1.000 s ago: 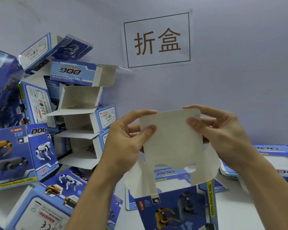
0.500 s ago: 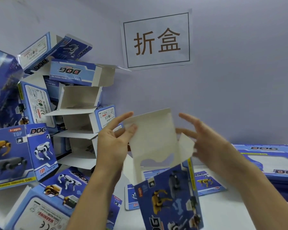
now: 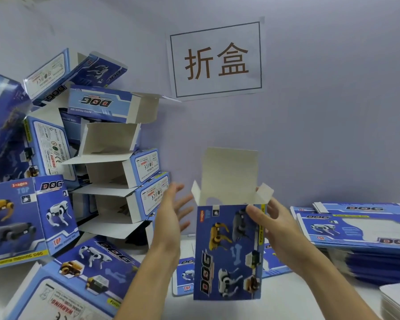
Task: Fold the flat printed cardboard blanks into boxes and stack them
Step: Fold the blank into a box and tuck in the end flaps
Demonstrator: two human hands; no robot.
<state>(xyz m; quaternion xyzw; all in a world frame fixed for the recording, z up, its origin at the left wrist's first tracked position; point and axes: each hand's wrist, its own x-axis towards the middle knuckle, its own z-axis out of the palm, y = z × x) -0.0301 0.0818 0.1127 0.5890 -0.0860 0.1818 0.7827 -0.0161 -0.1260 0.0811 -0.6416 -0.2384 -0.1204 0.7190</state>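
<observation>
We have single view only: head-worn wide-angle camera, facing forward and slightly down toward wall (image 3: 333, 112) and white desk (image 3: 286, 303). Close range: our forearms enter from bottom edge, left hand (image 3: 171, 218) and right hand (image 3: 273, 227) near frame centre. Wall sign (image 3: 216, 58) upper centre. Folded boxes (image 3: 106, 158) fill left, flat blanks (image 3: 360, 229) right. No second view to compare.

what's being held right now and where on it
The right hand grips the upright box at its top right corner; the left hand is open beside it, holding nothing.
</observation>
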